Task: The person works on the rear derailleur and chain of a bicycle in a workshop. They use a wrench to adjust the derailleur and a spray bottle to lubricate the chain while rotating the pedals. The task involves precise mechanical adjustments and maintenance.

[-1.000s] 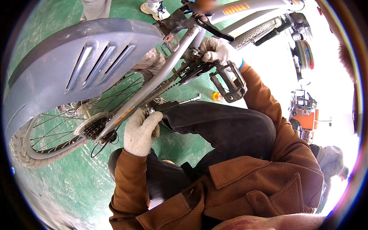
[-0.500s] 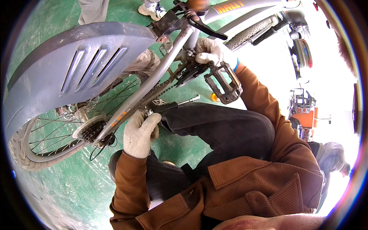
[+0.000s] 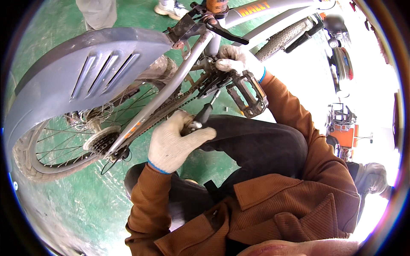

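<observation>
My gloved left hand [image 3: 177, 143] is closed on a black-handled tool [image 3: 204, 112] with a shiny silver end in my grip; its thin metal shaft points up toward the crank area. My gloved right hand [image 3: 232, 59] has curled fingers at the bottom bracket, behind the black pedal [image 3: 252, 96]; what they hold is hidden. The grey bicycle frame [image 3: 171, 91] slants across my view, with a chain [image 3: 185, 100], rear cassette [image 3: 104, 143], spoked rear wheel [image 3: 42, 158] and large grey mudguard [image 3: 64, 68] on my left. My bent leg [image 3: 265, 145] is beneath the pedal.
Another person's grey trouser leg [image 3: 96, 13] and white shoe [image 3: 168, 8] are at the top, beyond the bicycle, on the green floor [image 3: 81, 200]. Another person in grey [image 3: 369, 177] is at right. Orange equipment [image 3: 341, 136] and more machinery stand along the bright right side.
My left hand has moved up and right with the tool, whose shaft has swung from nearly level to pointing up at the crank. My right hand stays at the bottom bracket.
</observation>
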The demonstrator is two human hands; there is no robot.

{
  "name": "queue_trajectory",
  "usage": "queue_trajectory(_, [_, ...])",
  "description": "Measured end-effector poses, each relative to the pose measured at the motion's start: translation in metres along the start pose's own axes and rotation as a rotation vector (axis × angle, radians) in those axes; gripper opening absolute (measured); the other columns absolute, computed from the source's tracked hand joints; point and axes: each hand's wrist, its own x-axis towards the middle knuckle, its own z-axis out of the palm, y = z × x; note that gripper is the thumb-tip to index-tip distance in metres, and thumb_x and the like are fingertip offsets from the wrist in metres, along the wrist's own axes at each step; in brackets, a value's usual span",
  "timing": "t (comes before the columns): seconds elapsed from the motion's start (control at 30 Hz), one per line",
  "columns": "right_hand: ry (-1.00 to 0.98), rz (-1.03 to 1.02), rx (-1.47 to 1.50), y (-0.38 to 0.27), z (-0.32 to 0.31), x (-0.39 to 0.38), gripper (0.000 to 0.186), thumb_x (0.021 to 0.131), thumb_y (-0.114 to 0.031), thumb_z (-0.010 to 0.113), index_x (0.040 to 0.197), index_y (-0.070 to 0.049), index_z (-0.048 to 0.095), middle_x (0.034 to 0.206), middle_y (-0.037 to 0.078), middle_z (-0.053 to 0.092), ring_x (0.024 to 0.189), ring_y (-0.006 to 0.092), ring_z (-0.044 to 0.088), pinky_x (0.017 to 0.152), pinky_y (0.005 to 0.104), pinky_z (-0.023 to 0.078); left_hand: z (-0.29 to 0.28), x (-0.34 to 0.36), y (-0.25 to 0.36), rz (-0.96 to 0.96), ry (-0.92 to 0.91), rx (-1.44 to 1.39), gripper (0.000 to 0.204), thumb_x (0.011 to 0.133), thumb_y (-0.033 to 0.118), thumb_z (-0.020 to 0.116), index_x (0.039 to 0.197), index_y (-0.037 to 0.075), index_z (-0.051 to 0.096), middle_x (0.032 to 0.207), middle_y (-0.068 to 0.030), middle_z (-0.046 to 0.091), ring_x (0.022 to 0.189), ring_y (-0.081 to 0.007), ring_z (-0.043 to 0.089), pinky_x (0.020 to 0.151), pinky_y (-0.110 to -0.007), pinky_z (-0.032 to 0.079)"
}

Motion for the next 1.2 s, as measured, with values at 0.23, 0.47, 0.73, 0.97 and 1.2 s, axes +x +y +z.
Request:
queue_trajectory(0.23, [0.049, -0.093, -0.048, 0.012, 0.004, 0.0, 0.035, 0.097, -0.038, 0.076, 0.087, -0.006, 0.064, 0.077, -0.004, 0.052, 0.073, 0.0066, 0.048, 0.064, 0.0271, 0.041, 0.025, 0.027, -0.067, -0.204, -0.043, 0.152, 0.055, 0.093, 0.054, 0.064, 0.1, -0.001, 0.072, 0.094, -0.0274, 0.072, 0.095, -0.0448, 0.069, 0.085, -0.048, 0.054])
queue_trajectory(0.47, [0.053, -0.111, -0.045, 0.008, 0.006, 0.003, 0.038, 0.097, -0.04, 0.075, 0.093, -0.002, 0.067, 0.081, -0.002, 0.055, 0.077, 0.0093, 0.05, 0.069, 0.0289, 0.044, 0.035, 0.079, -0.219, -0.365, -0.255, 0.85, 0.048, 0.093, 0.043, 0.055, 0.111, 0.004, 0.074, 0.125, -0.0264, 0.069, 0.113, -0.0437, 0.067, 0.1, -0.05, 0.052])
queue_trajectory(0.73, [0.027, -0.094, -0.004, 0.011, 0.001, 0.001, 0.039, 0.097, -0.041, 0.075, 0.099, -0.002, 0.069, 0.086, -0.001, 0.059, 0.082, 0.0098, 0.052, 0.073, 0.029, 0.046, 0.017, 0.06, -0.153, -0.313, -0.131, 0.346, 0.03, 0.089, 0.021, 0.061, 0.107, -0.001, 0.073, 0.092, -0.0214, 0.072, 0.093, -0.0336, 0.071, 0.082, -0.041, 0.054])
queue_trajectory(0.97, [0.024, -0.08, -0.034, 0.011, 0.003, 0.003, 0.038, 0.097, -0.038, 0.074, 0.101, 0.0, 0.069, 0.087, 0.0, 0.061, 0.083, 0.0101, 0.054, 0.075, 0.0294, 0.048, 0.001, -0.025, -0.064, -0.094, 0.253, -0.715, 0.025, 0.099, 0.018, 0.066, 0.115, 0.001, 0.058, 0.078, -0.0002, 0.052, 0.064, -0.0103, 0.044, 0.061, -0.028, 0.038])
queue_trajectory(1.2, [0.016, -0.113, -0.011, 0.012, 0.001, 0.005, 0.036, 0.097, -0.037, 0.075, 0.095, -0.002, 0.067, 0.083, -0.002, 0.058, 0.079, 0.0091, 0.052, 0.07, 0.0287, 0.046, -0.001, -0.003, -0.064, 0.008, 0.35, -1.016, 0.024, 0.101, 0.024, 0.07, 0.107, 0.007, 0.054, 0.077, 0.0021, 0.042, 0.063, -0.0102, 0.037, 0.059, -0.029, 0.032])
